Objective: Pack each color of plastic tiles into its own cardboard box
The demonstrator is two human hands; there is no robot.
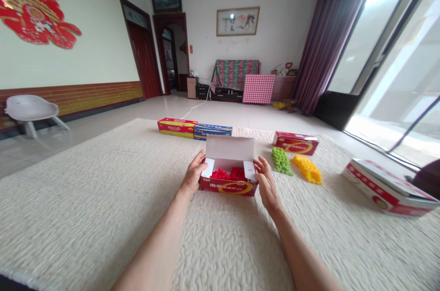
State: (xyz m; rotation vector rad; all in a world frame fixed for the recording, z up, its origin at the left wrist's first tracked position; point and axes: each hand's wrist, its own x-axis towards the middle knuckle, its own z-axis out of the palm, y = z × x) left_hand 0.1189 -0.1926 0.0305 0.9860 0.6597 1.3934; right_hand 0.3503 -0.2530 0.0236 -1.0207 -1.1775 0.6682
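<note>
Between my two hands is a red cardboard box (228, 188) with a yellow ring on its front. Its lid (229, 148) stands raised at the back, and two white side flaps are folded over the ends. Red plastic pieces (222, 174) lie inside, partly covered by the flaps. My left hand (195, 172) grips the box's left end, thumb by the flap. At the right end, my right hand (266, 178) holds the box the same way. To the right, a green plastic strip (282, 161) and a yellow plastic strip (307, 169) of knobbly pieces lie on the cream quilted mat (137, 199).
A closed red box (296, 144) stands behind the strips. Farther back are a red-and-green box (176, 129) and a blue box (213, 131), end to end. A larger white-and-red carton (388, 190) sits at right. A white chair (32, 110) stands far left.
</note>
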